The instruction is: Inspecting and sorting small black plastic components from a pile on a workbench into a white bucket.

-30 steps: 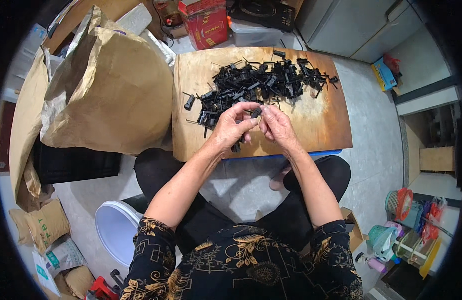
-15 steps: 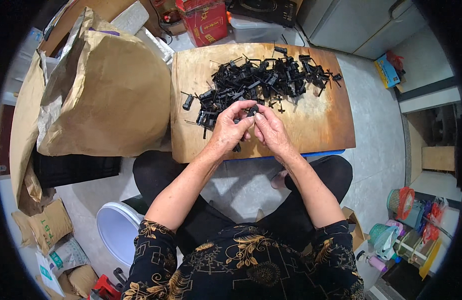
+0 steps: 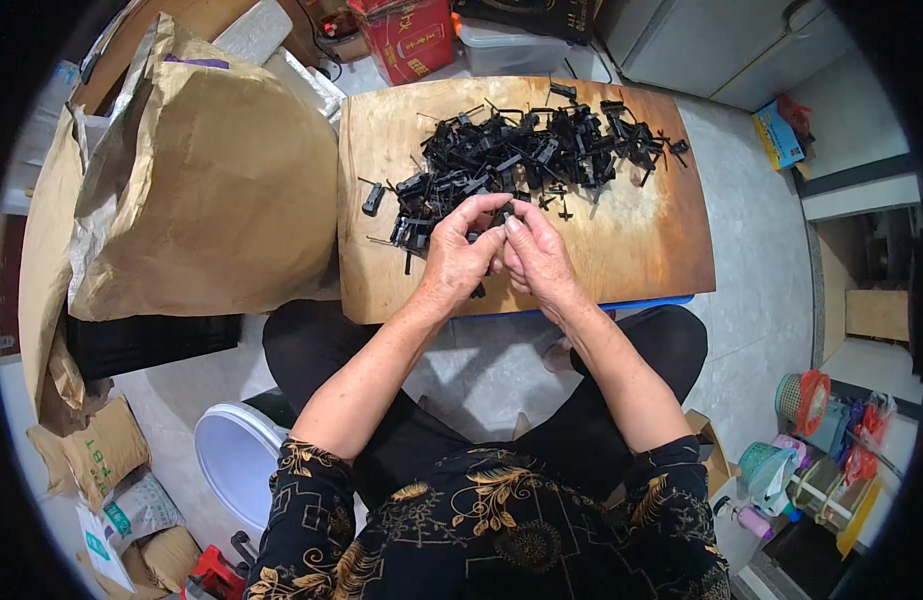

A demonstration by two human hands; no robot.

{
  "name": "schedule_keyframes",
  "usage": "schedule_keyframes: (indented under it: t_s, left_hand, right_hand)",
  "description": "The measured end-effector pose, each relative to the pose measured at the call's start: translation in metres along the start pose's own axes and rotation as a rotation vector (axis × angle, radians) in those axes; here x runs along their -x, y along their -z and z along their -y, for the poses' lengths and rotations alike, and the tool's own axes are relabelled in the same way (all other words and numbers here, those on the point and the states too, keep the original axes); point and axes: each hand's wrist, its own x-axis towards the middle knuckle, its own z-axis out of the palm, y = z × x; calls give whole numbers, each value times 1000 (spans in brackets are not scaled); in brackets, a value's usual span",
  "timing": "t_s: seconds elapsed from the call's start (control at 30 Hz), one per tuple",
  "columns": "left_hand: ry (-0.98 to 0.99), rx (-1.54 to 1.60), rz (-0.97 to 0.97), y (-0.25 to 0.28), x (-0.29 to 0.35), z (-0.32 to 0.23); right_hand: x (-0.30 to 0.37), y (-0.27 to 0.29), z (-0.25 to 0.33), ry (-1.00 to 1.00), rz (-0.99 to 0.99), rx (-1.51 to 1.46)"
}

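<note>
My left hand point(image 3: 456, 250) and my right hand point(image 3: 538, 252) meet over the near edge of the wooden board point(image 3: 622, 255). Between their fingertips they pinch a small black plastic part point(image 3: 503, 212); the fingers cover most of it. Both hands are closed on it, thumbs side by side. Just beyond my hands lies a heap of black plastic parts point(image 3: 522, 155), many with thin rods sticking out. One loose black part point(image 3: 374, 199) rests apart at the heap's left. Another black piece point(image 3: 479, 291) shows below my left hand, partly hidden.
A large brown paper sack point(image 3: 212, 190) stands against the board's left side. On the floor at lower left is a white bucket point(image 3: 237, 462). Behind the board stand a red box point(image 3: 407, 40) and a clear plastic bin point(image 3: 512, 52). Baskets and bags point(image 3: 782, 470) crowd the right.
The view has shifted slightly, so the board sits a little higher in the picture. My hands keep the same pinch on the black part, with only a slight shift of the fingers.
</note>
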Motion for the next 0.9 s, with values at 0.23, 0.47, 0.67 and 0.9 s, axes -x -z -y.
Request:
schedule_keyframes:
  t_s: [0.23,0.47,0.67,0.9]
  left_hand:
    - [-383,-372,-200,-2,-4,19]
    - [-82,-163,-134,-5,-1,12]
    - [-101,-93,-65,-7,1,9]
    - [-160,-149,-80,-7,6,12]
  right_hand:
    - [-7,-4,-4,56,-5,111]
    - [-7,0,-7,81,-38,186]
    - [4,4,-1,56,-19,124]
    - [6,2,-3,50,-15,158]
